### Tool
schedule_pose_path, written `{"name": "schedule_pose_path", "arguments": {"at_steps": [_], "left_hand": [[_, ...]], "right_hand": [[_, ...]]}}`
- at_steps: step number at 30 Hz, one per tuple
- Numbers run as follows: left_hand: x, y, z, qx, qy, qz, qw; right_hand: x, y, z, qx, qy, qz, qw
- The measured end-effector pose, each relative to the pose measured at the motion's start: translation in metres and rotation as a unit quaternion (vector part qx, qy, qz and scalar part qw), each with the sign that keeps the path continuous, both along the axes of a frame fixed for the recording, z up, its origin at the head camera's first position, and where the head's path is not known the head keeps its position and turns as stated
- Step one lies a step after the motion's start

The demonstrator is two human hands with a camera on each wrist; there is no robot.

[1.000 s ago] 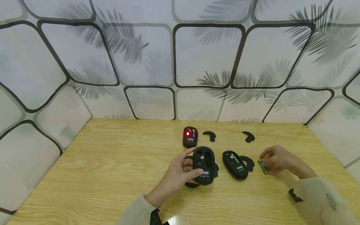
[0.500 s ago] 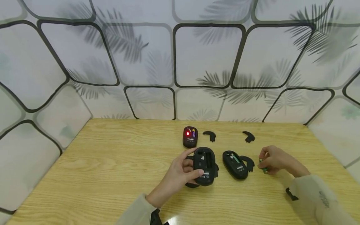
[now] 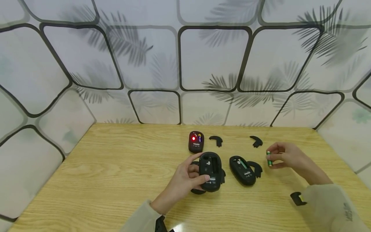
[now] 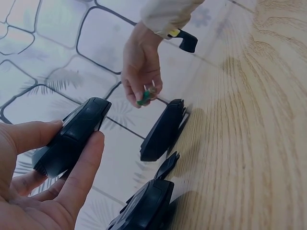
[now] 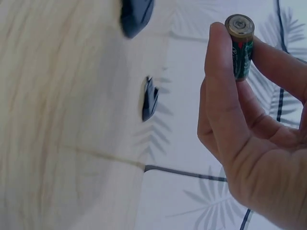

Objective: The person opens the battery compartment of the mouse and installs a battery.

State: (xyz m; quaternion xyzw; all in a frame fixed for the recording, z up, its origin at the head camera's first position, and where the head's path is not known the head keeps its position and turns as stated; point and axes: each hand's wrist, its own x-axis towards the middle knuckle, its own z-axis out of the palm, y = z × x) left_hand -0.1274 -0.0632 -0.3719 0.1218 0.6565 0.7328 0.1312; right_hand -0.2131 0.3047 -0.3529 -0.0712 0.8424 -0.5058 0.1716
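Observation:
My left hand (image 3: 184, 178) holds a black computer mouse (image 3: 211, 174) with its underside facing up, thumb on the label and fingers behind. An empty battery slot shows in it. In the left wrist view, the mouse (image 4: 72, 141) is gripped edge-on. Over the right part of the table, my right hand (image 3: 290, 158) pinches a small green battery (image 3: 269, 158) between thumb and fingers. The battery's metal end (image 5: 240, 25) faces up in the right wrist view. Between the hands lies another upturned black mouse (image 3: 242, 170), a green battery in its slot.
Behind the left hand sits a mouse (image 3: 196, 141) glowing red underneath. Curved black battery covers lie at the back, one left (image 3: 216, 140) and one right (image 3: 256, 141); another cover (image 3: 256, 168) touches the middle mouse. Below the held mouse, a further black mouse (image 3: 198, 191) is mostly hidden.
My right hand has picked up the battery from the tabletop and raised it, turning it more upright. The left hand and its mouse have stayed nearly still.

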Motion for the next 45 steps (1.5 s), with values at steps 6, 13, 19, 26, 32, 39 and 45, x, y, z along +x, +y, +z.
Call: {"name": "schedule_pose_path", "arguments": {"at_steps": [6, 13, 19, 26, 32, 39, 45], "left_hand": [[0.000, 0.000, -0.001, -0.001, 0.001, 0.002, 1.0000], [0.000, -0.001, 0.000, -0.001, -0.001, 0.004, 1.0000], [0.000, 0.000, 0.001, -0.001, -0.001, 0.004, 1.0000], [0.000, 0.000, 0.000, -0.001, -0.007, 0.004, 1.0000], [0.000, 0.001, -0.001, -0.005, -0.006, -0.003, 1.0000], [0.000, 0.001, -0.001, -0.002, -0.007, -0.004, 1.0000], [0.001, 0.000, 0.000, -0.001, -0.009, -0.004, 1.0000]], "right_hand": [[0.002, -0.014, 0.004, -0.047, 0.022, -0.010, 0.9986], [0.006, -0.027, 0.009, -0.082, 0.033, -0.019, 0.9959], [0.009, -0.037, 0.016, -0.092, 0.036, -0.024, 0.9948], [0.016, -0.050, 0.024, -0.106, 0.042, -0.023, 0.9932], [0.019, -0.063, 0.029, -0.112, 0.045, -0.019, 0.9925], [0.022, -0.075, 0.034, -0.137, 0.046, -0.007, 0.9895], [0.025, -0.087, 0.038, -0.149, 0.045, 0.006, 0.9878]]}}
